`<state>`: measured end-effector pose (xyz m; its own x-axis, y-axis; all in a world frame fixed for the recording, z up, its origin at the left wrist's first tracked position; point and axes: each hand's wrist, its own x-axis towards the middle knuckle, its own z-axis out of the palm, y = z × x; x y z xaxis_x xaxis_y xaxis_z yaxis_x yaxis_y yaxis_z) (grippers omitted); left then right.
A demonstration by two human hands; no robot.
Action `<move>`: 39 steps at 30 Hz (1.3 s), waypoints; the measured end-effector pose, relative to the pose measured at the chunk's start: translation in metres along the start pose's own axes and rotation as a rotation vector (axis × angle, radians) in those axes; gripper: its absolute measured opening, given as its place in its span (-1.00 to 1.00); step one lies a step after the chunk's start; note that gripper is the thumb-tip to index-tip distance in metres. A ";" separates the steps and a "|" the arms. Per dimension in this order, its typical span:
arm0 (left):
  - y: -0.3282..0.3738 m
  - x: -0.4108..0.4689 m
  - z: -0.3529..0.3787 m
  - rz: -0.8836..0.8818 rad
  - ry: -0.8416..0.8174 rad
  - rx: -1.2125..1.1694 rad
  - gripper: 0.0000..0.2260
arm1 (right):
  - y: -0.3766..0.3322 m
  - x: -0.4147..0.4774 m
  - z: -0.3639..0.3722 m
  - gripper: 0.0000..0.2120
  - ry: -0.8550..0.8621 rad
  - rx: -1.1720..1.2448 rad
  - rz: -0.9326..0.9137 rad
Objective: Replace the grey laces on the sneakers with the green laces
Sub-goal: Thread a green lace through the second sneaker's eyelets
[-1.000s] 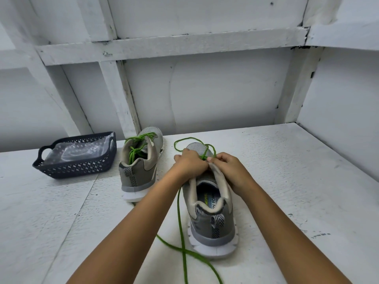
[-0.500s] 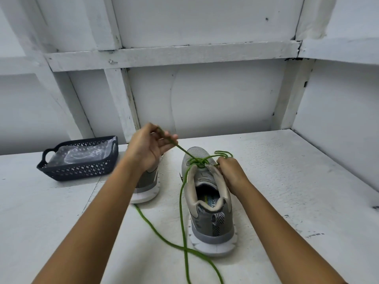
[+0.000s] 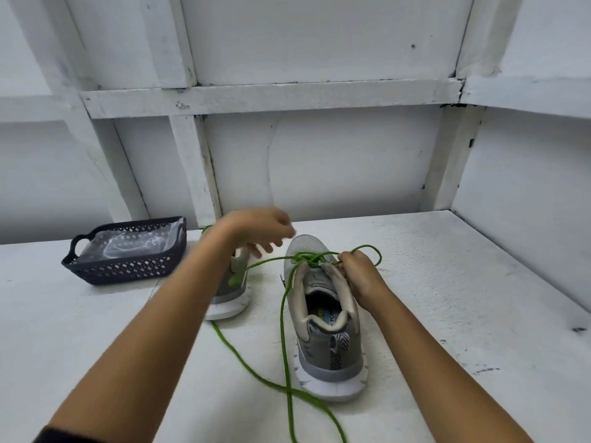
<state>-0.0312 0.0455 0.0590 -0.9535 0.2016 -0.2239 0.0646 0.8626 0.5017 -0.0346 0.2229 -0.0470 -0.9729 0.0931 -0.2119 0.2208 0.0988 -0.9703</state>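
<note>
On the head camera I see the right hand point(image 3: 361, 278) pinching the green lace point(image 3: 282, 318) at the top of the near sneaker point(image 3: 329, 346). That shoe stands on the white table point(image 3: 463, 282), heel toward me. The left hand point(image 3: 259, 233) is up in the air, apart from the right one. It is blurry, so I cannot tell if it holds anything. Long lace ends run over the table and cross by the heel. The other sneaker point(image 3: 232, 298) sits behind the left arm, near a dark basket point(image 3: 128, 270).
</note>
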 end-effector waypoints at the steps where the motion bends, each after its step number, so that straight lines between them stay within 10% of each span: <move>1: 0.008 0.009 0.011 0.041 -0.004 0.179 -0.79 | 0.000 0.000 0.000 -0.81 0.004 -0.005 -0.006; 10: 0.016 0.057 0.065 0.080 0.096 0.434 -0.89 | 0.000 0.001 0.000 -0.84 0.024 -0.030 0.005; 19: -0.020 -0.002 0.013 0.308 0.022 -1.073 -0.85 | -0.001 -0.002 0.001 -0.76 0.059 0.062 0.016; 23: -0.053 -0.026 -0.016 0.526 -0.091 -1.264 -0.82 | -0.001 -0.001 0.002 -0.77 0.063 0.032 -0.004; 26: -0.076 -0.033 -0.032 0.599 -0.475 -1.400 -0.90 | -0.001 0.001 0.003 -0.74 0.062 -0.012 -0.029; 32: -0.045 -0.023 -0.008 0.135 -0.089 -0.581 -0.83 | -0.001 0.001 0.003 -0.78 0.063 -0.066 -0.044; 39: 0.035 0.019 0.046 0.080 0.023 0.426 -0.75 | -0.005 -0.004 0.004 -0.70 0.061 -0.077 -0.074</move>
<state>-0.0335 0.1014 0.0338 -0.9466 0.2694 -0.1769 0.2497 0.9601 0.1258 -0.0318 0.2184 -0.0421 -0.9813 0.1423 -0.1299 0.1551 0.1828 -0.9708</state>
